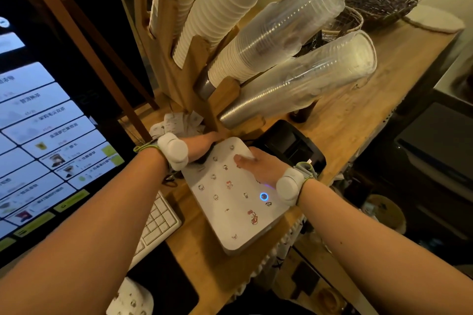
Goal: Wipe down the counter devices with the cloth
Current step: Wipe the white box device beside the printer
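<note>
The right hand (252, 164) lies flat and relaxed at the box's (230, 207) far edge. The left hand (202, 144), its grip hidden, crowds the rack (179, 66).

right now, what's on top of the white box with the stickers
The right hand rests on the white box, thumb on top, near small stickers and a lit blue ring. The left hand reaches its far corner. Whatever lies beneath either hand is covered.

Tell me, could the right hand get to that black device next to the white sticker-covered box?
Probably yes. The right hand rests on the far corner of the white box, and the black device sits just beside it with nothing between.
</note>
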Available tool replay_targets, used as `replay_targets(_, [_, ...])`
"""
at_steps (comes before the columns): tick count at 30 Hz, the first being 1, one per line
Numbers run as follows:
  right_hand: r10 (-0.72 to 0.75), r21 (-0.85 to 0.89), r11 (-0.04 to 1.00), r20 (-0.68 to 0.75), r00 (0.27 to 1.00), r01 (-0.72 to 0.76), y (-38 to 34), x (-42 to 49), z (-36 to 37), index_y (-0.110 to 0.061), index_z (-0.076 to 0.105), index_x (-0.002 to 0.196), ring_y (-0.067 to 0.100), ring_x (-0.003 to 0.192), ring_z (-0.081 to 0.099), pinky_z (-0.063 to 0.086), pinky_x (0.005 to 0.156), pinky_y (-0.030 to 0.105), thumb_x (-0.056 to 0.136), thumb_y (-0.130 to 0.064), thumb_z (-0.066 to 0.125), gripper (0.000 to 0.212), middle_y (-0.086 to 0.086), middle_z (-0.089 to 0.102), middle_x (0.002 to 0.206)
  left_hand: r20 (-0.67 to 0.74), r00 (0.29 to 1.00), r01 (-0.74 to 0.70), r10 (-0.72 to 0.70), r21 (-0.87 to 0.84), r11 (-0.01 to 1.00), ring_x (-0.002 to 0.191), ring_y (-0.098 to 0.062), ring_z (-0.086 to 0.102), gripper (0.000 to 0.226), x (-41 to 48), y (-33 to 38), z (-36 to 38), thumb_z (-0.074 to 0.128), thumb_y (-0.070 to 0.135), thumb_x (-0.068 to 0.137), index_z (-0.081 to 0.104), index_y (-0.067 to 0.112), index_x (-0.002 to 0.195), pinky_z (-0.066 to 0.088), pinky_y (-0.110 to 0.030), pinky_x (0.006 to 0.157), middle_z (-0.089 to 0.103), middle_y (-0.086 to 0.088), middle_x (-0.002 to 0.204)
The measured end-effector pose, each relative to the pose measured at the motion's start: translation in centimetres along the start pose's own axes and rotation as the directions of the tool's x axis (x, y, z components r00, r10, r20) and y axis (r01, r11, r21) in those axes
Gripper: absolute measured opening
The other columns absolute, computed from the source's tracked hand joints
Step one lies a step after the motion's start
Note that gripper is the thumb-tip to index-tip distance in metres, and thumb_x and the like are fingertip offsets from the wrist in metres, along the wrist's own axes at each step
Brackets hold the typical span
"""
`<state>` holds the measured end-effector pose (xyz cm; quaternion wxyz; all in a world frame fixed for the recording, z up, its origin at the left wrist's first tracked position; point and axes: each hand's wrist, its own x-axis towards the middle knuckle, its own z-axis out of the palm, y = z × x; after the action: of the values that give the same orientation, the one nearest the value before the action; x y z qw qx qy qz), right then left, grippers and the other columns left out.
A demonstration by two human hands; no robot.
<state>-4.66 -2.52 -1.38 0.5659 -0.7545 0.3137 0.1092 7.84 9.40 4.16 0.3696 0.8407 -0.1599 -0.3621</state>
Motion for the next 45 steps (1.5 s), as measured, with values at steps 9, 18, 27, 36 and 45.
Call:
replay_targets(9, [-0.026,-0.094,0.995,-0.005,1.000,0.025,0.0,0.6,0.1,-0.026,0.053,0.122,0.025,0.096,0.070,0.054,0.094,0.046,0.086,-0.060,0.052,0.050,0.003,0.071,0.108,-0.058,0.998,0.039,-0.036,0.052,0.998,0.103,-0.031,0.058,0.031,1.0,1.2,2.8,0.050,0.046,0.096,0.057,0.018,0.084,0.041,-0.037,0.099,0.062,-0.013,0.110])
replay_targets(18, [0.015,-0.042,0.999,0.006,1.000,-0.015,-0.5,-0.3,0.2,-0.020,0.053,0.124,0.028,0.102,0.068,0.051,0.099,0.045,0.093,-0.052,0.050,0.045,0.008,0.069,0.113,-0.097,0.993,0.054,-0.061,-0.077,0.996,0.077,-0.022,0.057,0.022,0.3,-0.3,1.9,0.058,0.036,0.086,0.052,0.016,0.080,0.045,-0.027,0.075,0.062,-0.011,0.089])
replay_targets(27, [-0.045,-0.078,0.997,-0.230,0.972,0.028,-0.1,-1.1,-0.3,-0.018,0.037,0.115,0.017,0.087,0.062,0.054,0.071,0.027,0.079,-0.045,0.071,0.056,0.002,0.060,0.104,0.255,0.946,-0.246,0.199,0.170,0.954,0.144,-0.020,0.028,0.045,-2.0,0.8,2.8,0.037,0.009,0.102,0.042,0.014,0.147,0.019,-0.021,0.111,0.037,0.002,0.152])
replay_targets(36, [-0.247,-0.189,0.969,-0.673,0.697,0.161,-1.0,1.0,-0.7,-0.008,0.067,0.086,0.017,0.081,0.053,0.035,0.068,0.025,0.096,-0.027,0.048,0.028,0.007,0.059,0.092,-0.083,0.941,-0.278,0.328,0.362,0.890,0.108,-0.019,0.061,0.030,-0.6,-0.9,-0.4,0.051,0.018,0.094,0.062,0.026,0.121,0.050,-0.032,0.088,0.064,0.001,0.121])
replay_targets(45, [-0.539,-0.588,0.731,-0.183,0.822,0.348,-0.9,1.4,1.1,-0.027,0.050,0.140,0.014,0.139,0.041,0.024,0.114,0.025,0.099,-0.022,0.051,0.042,-0.005,0.047,0.148,0.315,0.949,-0.185,-0.001,0.561,0.807,0.083,-0.015,0.075,0.072,0.2,-2.4,-0.6,0.087,0.060,0.051,0.067,0.025,0.111,0.062,-0.036,0.079,0.077,0.005,0.095])
